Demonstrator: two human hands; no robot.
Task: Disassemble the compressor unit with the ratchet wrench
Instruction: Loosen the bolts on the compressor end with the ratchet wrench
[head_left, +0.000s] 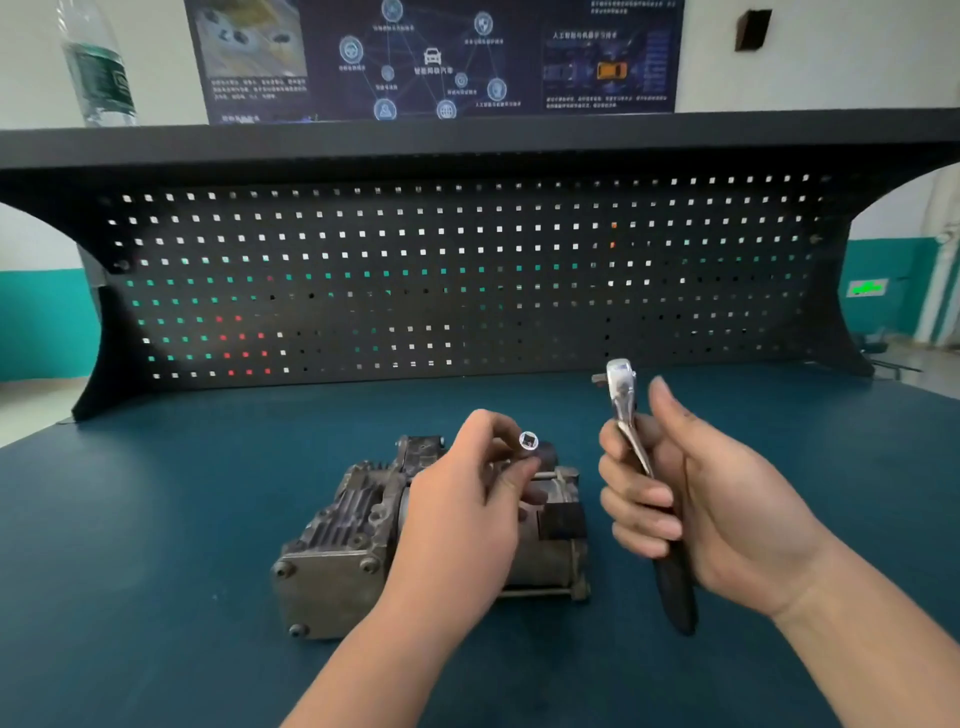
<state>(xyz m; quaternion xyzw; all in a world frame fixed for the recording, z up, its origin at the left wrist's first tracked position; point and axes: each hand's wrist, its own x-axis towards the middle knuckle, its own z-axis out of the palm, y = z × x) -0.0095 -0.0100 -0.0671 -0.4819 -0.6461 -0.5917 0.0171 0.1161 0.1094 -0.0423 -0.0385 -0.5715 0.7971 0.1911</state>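
Between the left hand's (467, 499) pinching fingertips sits a socket (529, 441), above the compressor unit (332, 545); beside them, the right hand's (691, 499) fingers curl around the upright ratchet wrench (631, 431).

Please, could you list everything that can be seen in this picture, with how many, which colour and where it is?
compressor unit: one, grey metal, on the table, centre, partly behind the left hand
ratchet wrench: one, silver head and black handle, held upright above the table, right of centre
socket: one, silver, held above the compressor unit
table: one, dark blue top, across the foreground
pegboard: one, black with square holes, behind the table
shelf: one, black, above the pegboard
water bottle: one, clear with green label, on the shelf, upper left
poster: one, dark blue, on the wall, top centre
left hand: one, pinches the socket
right hand: one, grips the ratchet wrench
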